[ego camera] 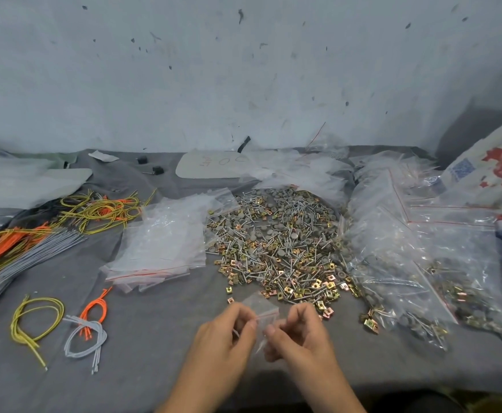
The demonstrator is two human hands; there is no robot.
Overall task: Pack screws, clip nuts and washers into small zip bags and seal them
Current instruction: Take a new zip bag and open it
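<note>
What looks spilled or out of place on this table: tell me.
A few clip nuts lie apart from the hardware pile on the grey cloth, beside the filled bags; one lies just left of the small zip bag that the left hand and right hand pinch. Nothing looks damaged.

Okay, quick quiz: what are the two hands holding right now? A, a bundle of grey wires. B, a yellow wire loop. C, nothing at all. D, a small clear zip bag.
D: the left hand and the right hand both pinch a small clear zip bag with a red strip, held just in front of the loose hardware pile.
</note>
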